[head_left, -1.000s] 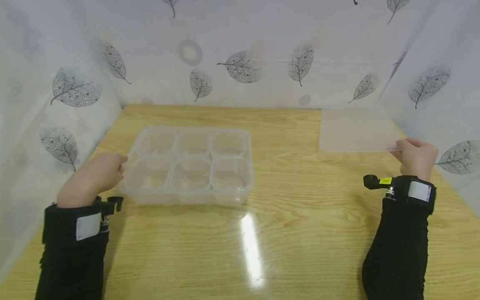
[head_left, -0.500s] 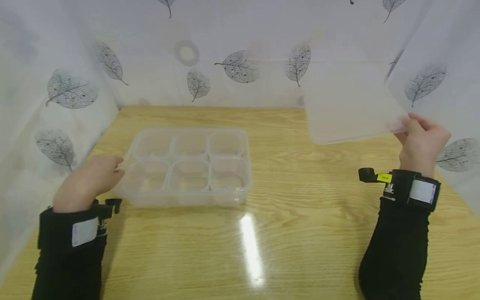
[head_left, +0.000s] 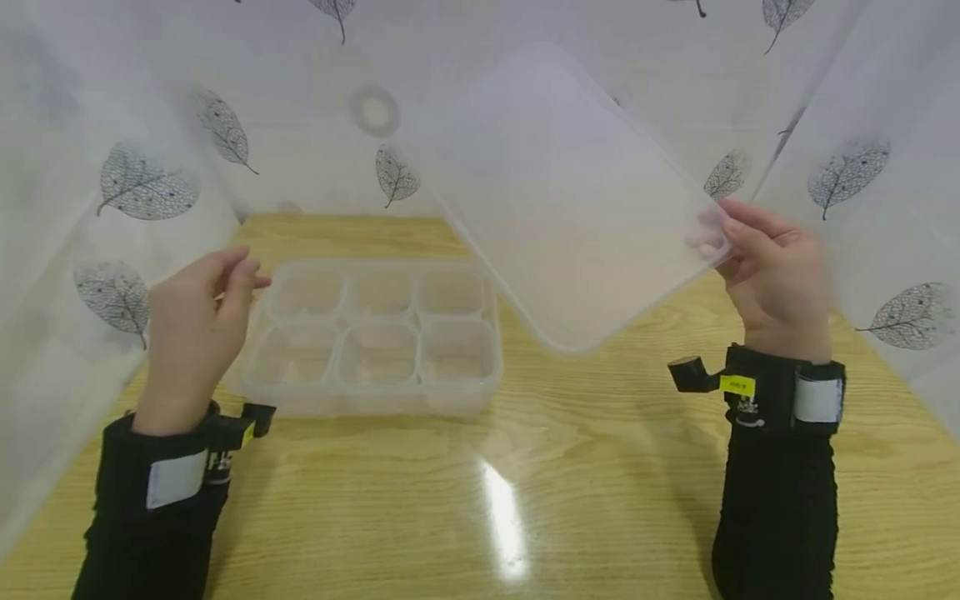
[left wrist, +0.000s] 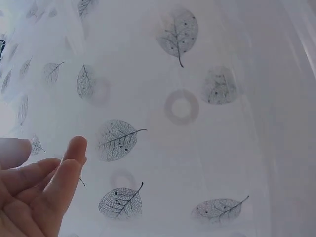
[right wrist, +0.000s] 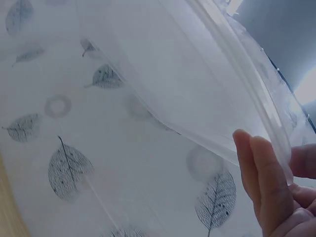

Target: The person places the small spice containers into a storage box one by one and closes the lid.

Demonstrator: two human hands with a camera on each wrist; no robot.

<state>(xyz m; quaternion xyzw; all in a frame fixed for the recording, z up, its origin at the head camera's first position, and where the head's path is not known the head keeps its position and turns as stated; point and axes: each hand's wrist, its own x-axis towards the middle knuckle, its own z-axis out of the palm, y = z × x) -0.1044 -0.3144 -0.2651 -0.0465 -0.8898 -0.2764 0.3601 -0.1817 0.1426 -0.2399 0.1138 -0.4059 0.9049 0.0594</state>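
My right hand [head_left: 780, 271] pinches a translucent plastic lid [head_left: 555, 192] by one corner, thumb on one face and fingers behind. The lid hangs tilted in the air, above and to the right of a clear plastic box [head_left: 375, 396] with several compartments, which rests on the table. In the right wrist view the lid [right wrist: 173, 64] shows its raised rim between thumb and fingers. My left hand [head_left: 198, 329] is raised by the box's left end, fingers loosely bent, holding nothing. The left wrist view shows that hand [left wrist: 44, 187] with relaxed fingers before the curtain.
The wood-grain table [head_left: 360, 508] carries a bright light reflection near its front. A white curtain [head_left: 300, 108] printed with leaves hangs behind it and along both sides.
The lid has risen off the table's right rear and swung left, tilting on its corner in my right hand. My left hand has come up from the box's left edge.
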